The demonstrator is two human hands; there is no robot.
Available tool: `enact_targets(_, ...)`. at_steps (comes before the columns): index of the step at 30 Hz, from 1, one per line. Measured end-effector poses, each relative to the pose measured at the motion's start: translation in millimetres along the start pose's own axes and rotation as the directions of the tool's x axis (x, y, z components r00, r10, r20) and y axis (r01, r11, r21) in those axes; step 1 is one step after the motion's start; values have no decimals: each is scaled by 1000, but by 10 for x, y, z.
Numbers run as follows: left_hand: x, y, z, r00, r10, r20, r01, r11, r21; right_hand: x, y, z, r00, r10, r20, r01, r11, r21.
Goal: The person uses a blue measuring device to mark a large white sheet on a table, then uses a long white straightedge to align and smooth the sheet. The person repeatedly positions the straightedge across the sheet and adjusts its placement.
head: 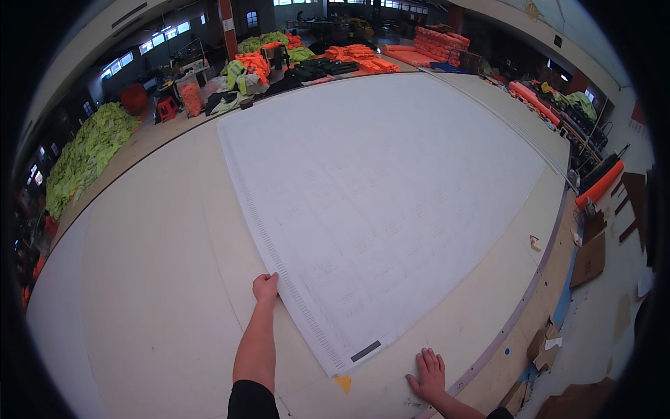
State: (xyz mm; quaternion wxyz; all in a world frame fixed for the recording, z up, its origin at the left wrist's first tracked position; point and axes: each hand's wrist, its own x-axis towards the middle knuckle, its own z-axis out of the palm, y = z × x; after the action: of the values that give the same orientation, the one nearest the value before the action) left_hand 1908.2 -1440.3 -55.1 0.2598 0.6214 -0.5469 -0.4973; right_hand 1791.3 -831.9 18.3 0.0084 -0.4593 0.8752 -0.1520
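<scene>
A large white paper sheet (377, 199) printed with faint pattern lines lies spread over the cutting table (172, 251). Its left edge carries a strip of short dark marks, and a dark bar is printed at its near corner. My left hand (266, 287) grips that left edge between thumb and fingers. To the right of the near corner, my right hand (429, 374) rests palm down on the bare tabletop, fingers apart, holding nothing. A yellow triangular piece (343, 383) shows at the sheet's near corner, partly under it.
Long thin rails (497, 115) run along the table's far right side. A small box (535, 243) lies near the right edge. Cardboard boxes (544, 348) stand beyond that edge. Yellow-green fabric (94, 149) is heaped at the left, and orange fabric rolls (439, 47) lie behind the table.
</scene>
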Motion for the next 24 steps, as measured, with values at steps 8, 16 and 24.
enact_targets(8, -68, 38, 102, 992, 82, -99, -63, 981, 182, -63, 143, -24, 1000, -2, 0, 2, 1000, 18)
enact_targets(16, 171, -113, -40, 990, 74, -124, -57, 990, 130, 17, 168, -82, 1000, -19, -20, 20, 999, 37)
enact_targets(24, 314, -121, -21, 997, -8, -76, 8, 1000, 4, -28, 230, -174, 1000, 4, -1, -4, 1000, 16)
